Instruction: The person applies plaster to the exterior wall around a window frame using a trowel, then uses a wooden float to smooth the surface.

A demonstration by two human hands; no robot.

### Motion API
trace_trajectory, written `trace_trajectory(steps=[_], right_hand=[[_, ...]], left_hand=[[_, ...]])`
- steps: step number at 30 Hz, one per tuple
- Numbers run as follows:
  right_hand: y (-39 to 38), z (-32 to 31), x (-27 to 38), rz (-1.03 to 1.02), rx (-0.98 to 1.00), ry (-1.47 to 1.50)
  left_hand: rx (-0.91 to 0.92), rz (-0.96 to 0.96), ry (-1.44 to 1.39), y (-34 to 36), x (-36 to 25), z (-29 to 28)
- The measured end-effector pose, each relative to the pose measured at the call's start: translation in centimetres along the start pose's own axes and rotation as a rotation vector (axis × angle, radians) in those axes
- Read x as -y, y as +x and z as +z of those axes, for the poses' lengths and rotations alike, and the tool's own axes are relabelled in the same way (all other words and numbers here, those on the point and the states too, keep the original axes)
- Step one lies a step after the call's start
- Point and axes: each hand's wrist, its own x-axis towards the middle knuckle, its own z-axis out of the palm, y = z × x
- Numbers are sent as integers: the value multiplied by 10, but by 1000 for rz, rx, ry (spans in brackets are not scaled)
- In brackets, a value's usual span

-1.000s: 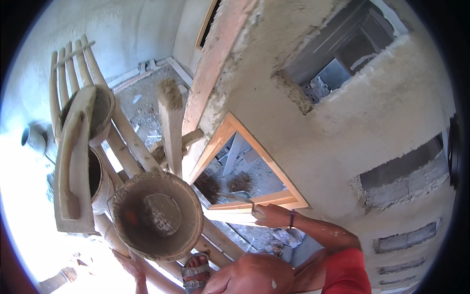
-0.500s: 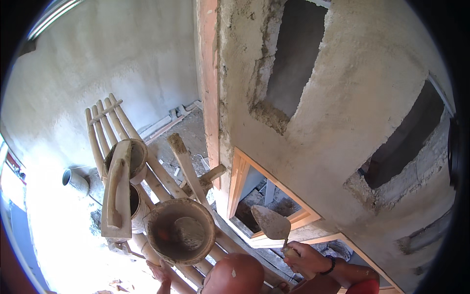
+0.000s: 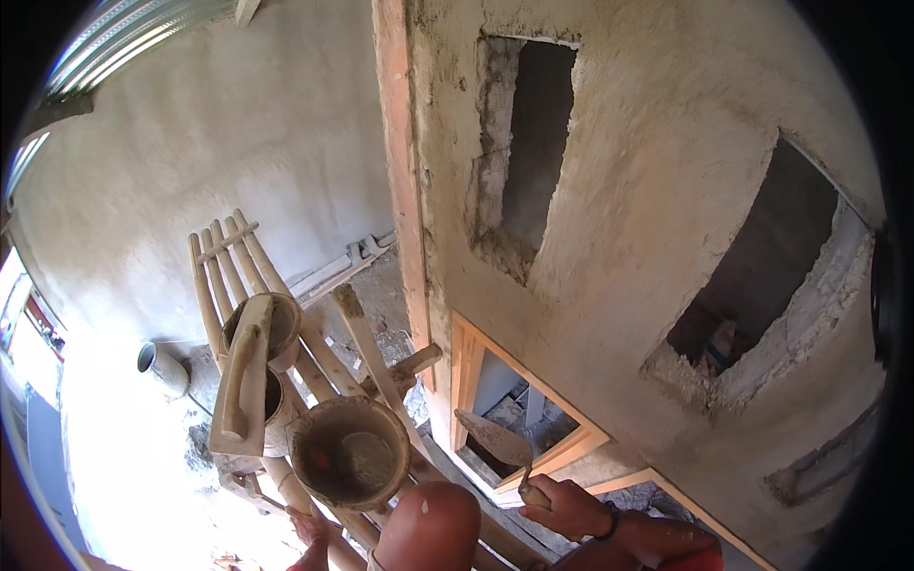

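My right hand (image 3: 568,510) is closed round the wooden handle of a pointing trowel (image 3: 500,441). Its mortar-smeared blade points up and left, in front of the orange wooden window frame (image 3: 533,381). At the lower left, my left hand (image 3: 307,525) grips the outer bamboo pole (image 3: 290,487) of the scaffold platform; some of its fingers are hard to see in the glare. Between my hands, a round bucket (image 3: 400,455) with a little wet mortar at its bottom stands on the poles. Left of it, a wooden plastering float (image 3: 249,385) lies handle up across two more buckets.
A plastered wall (image 3: 657,219) with two rough rectangular openings rises on the right. A timber prop (image 3: 367,333) slants up beside the bucket. Below left, a grey pail (image 3: 164,369) stands on the floor. My bent knee (image 3: 433,523) is close to the bucket.
The view has tilted up and shifted, so the wall openings appear lower and further left. My right hand and trowel appear slightly further left; the left hand stays on the pole.
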Motion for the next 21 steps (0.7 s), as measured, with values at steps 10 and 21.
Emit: trace_trajectory(steps=[10,21], right_hand=[[9,4,-21,-18,-77,565],[154,-60,82,-359,-334,1267]], left_hand=[[-9,-15,-40,-9,-10,-11],[45,-57,-9,-20,-23,-7]])
